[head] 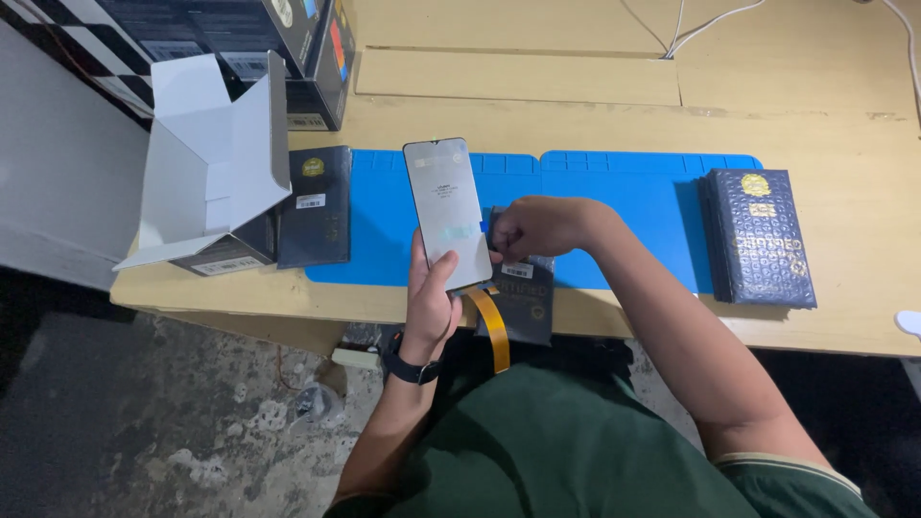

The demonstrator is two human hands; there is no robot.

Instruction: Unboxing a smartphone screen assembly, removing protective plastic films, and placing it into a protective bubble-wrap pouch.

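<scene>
A phone screen (448, 213) is held upright above the table (844, 125) edge in the left hand (429, 302), the grip closed around its lower end. An orange ribbon (494, 328) hangs below that grip. Just right of it, the right hand (537, 228) is pinched on the screen's side edge, over a blue mat (624, 197).

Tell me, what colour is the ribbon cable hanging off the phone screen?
Orange ribbon cable, clearest in the head view.

Pale wooden table (815, 86) over stained concrete floor (144, 432)
</scene>
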